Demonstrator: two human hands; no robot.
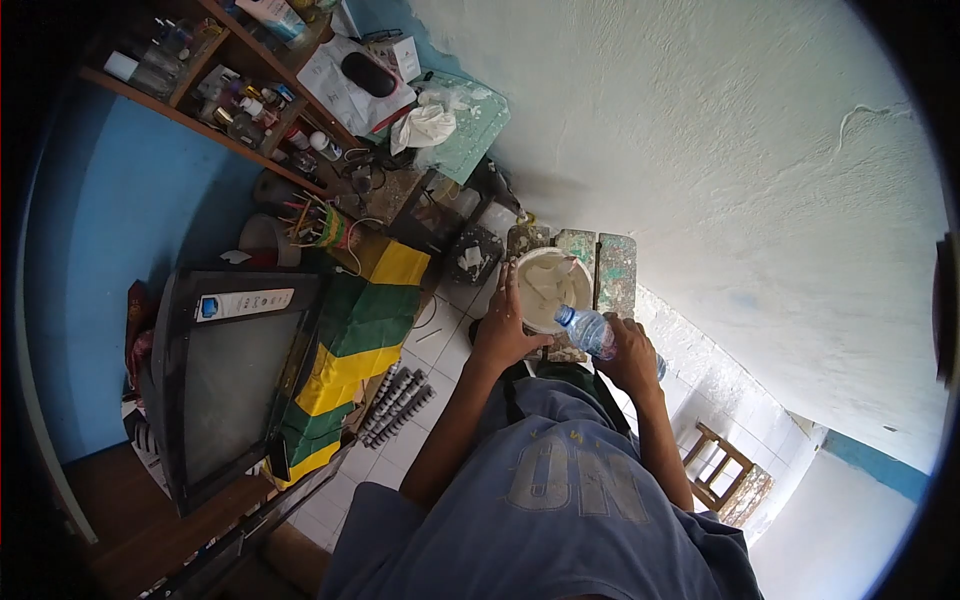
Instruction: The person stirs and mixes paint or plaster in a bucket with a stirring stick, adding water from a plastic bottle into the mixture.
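A white bucket with pale, whitish stuff inside stands on a paint-spattered wooden stool or bench. My left hand lies along the bucket's left side, fingers stretched out and thumb apart near the front rim. Whitish smears show on its fingers. In my right hand is a clear plastic bottle, tilted on its side with its blue top end at the bucket's front right rim. My fingers wrap round the bottle's middle.
A rough, pale wall rises right behind the stool. To the left are a television, a green and yellow striped cloth and a crowded shelf. A wooden chair stands at the right on white floor tiles.
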